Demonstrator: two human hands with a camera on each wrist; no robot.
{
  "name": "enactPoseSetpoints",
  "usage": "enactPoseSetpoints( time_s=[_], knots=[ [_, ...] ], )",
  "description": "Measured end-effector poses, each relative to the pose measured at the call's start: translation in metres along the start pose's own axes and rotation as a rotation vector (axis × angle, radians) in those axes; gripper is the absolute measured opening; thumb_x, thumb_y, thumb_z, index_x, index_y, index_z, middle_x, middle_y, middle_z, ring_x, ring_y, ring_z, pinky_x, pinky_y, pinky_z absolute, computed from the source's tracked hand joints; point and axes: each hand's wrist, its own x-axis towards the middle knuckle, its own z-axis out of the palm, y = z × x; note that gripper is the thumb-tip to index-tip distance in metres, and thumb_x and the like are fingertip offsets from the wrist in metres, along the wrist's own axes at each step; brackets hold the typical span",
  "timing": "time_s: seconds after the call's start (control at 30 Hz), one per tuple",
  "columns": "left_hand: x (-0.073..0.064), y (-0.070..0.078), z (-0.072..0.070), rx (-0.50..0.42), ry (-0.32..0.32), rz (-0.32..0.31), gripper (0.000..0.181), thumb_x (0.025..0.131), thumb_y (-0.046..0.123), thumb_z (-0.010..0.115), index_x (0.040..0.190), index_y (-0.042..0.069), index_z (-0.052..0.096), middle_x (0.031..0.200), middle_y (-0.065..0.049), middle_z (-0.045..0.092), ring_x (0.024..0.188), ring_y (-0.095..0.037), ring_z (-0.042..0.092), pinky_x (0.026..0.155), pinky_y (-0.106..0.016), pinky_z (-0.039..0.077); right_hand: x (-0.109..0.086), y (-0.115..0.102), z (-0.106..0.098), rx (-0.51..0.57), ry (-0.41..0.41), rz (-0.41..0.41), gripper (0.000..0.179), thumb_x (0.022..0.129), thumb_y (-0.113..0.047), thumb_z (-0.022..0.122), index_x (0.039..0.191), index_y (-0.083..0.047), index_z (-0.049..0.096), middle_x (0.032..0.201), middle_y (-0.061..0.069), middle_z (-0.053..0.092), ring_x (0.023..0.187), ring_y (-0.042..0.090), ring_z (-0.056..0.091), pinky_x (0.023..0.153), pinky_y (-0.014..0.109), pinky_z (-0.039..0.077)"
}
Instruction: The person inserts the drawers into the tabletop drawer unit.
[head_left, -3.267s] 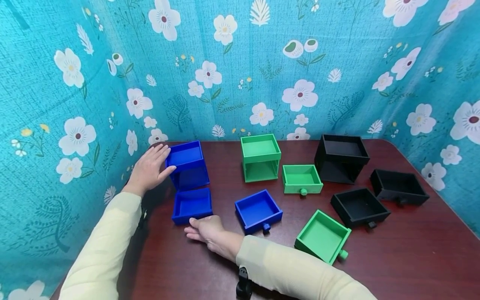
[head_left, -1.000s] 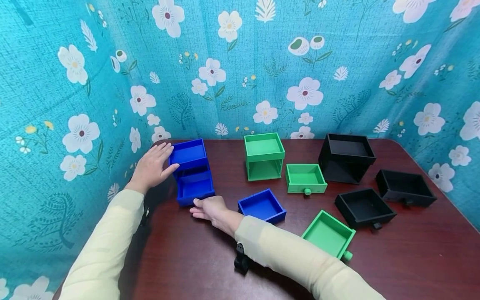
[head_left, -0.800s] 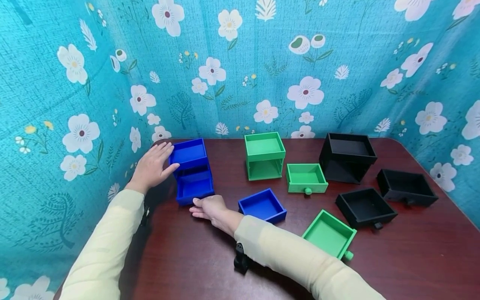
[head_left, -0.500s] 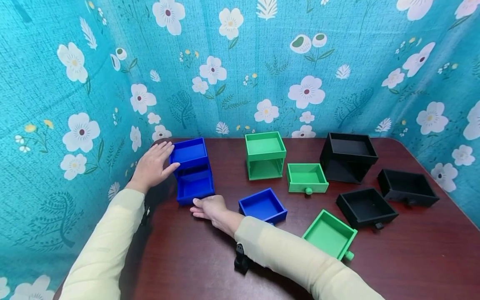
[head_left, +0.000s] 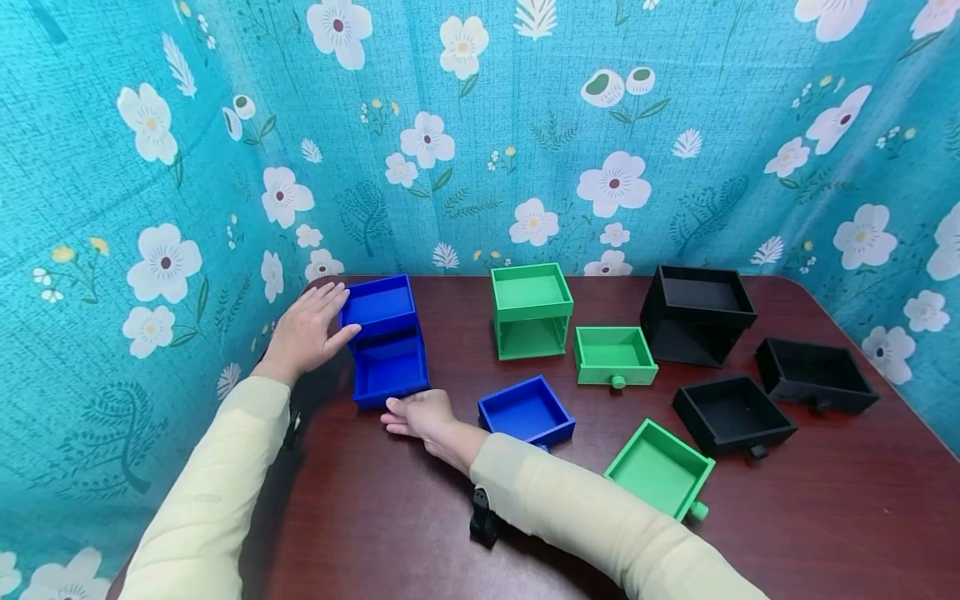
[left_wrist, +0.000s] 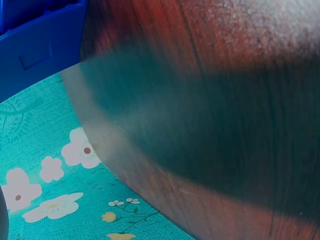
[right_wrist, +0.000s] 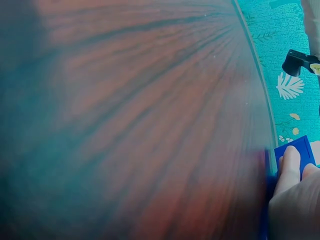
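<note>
In the head view, a blue cabinet (head_left: 379, 305) stands at the table's back left, with a shallow tray top. My left hand (head_left: 302, 331) rests against its left side, fingers straight, thumb toward its front. A blue drawer (head_left: 390, 367) sits partway into the lower opening, its front part sticking out. At the drawer's front, my right hand (head_left: 423, 417) holds it between thumb and fingers; any knob there is hidden. A second blue drawer (head_left: 527, 410) lies to the right of that hand. The right wrist view catches part of the right hand (right_wrist: 295, 195) against blue plastic (right_wrist: 304, 149).
Along the back stand a green cabinet (head_left: 532, 292) and a black cabinet (head_left: 701, 292), each with an open lower slot. Two green drawers (head_left: 615, 348) (head_left: 660, 467) and two black drawers (head_left: 733, 412) (head_left: 816, 371) lie before them. Flowered cloth (head_left: 480, 167) hangs behind the table (head_left: 360, 533).
Since the earliest frame, my right hand has pushed the blue drawer back into the blue cabinet's lower opening. During the last second, hands and drawer have hardly moved. The left hand stays on the cabinet.
</note>
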Motion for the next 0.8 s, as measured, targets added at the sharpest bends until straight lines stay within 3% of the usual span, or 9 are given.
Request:
enactPoseSetpoints(
  time_s=[0.43, 0.8],
  knots=[
    [0.0000, -0.0001, -0.0009, 0.004, -0.010, -0.004, 0.067, 0.093, 0.047, 0.057, 0.139, -0.003, 0.051, 0.142, -0.022, 0.048, 0.134, -0.037, 0.040, 0.113, -0.047, 0.025, 0.0012, 0.0027, -0.0005, 0.013, 0.013, -0.036, 0.009, 0.093, 0.002, 0.062, 0.089, 0.011, 0.061, 0.097, 0.029, 0.068, 0.083, 0.030, 0.071, 0.070, 0.035, 0.058],
    [0.0014, 0.0012, -0.0030, 0.016, -0.031, -0.008, 0.068, 0.093, 0.047, 0.056, 0.139, -0.002, 0.050, 0.142, -0.021, 0.047, 0.135, -0.037, 0.039, 0.113, -0.047, 0.025, 0.0028, 0.0031, 0.0006, 0.003, 0.002, -0.020, 0.009, 0.092, 0.002, 0.064, 0.084, 0.007, 0.061, 0.090, 0.026, 0.069, 0.079, 0.028, 0.071, 0.070, 0.035, 0.058]
  ],
)
